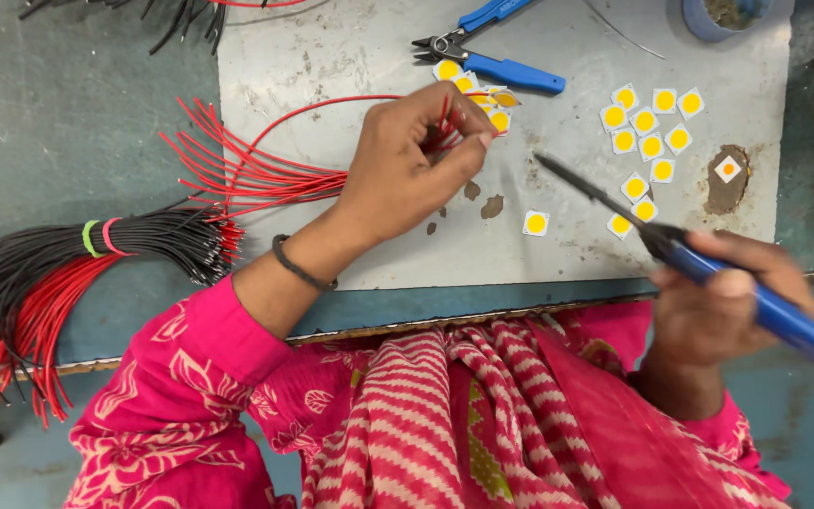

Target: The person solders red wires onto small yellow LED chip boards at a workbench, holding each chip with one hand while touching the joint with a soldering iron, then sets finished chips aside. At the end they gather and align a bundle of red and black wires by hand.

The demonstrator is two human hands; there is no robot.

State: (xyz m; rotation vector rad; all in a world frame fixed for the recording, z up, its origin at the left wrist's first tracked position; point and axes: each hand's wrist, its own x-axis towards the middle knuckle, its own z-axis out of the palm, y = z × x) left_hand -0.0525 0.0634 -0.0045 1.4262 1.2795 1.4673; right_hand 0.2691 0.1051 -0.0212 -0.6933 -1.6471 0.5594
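Note:
My left hand (407, 155) pinches a thin red wire (294, 118) between thumb and fingers, right beside a small pile of white square chips with yellow centres (482, 94). My right hand (723, 306) grips the blue handle of a soldering iron (708, 264); its dark tip (558, 170) points up-left over the worn white mat (350, 47). One chip (536, 223) lies alone below the tip. More chips (647, 141) are spread to the right of it.
Loose red wires (228, 165) fan out at the mat's left edge. A banded bundle of black and red wires (58, 264) hangs over the table's left front. Blue-handled cutters (492, 57) lie at the top, a blue cup (723, 17) at top right.

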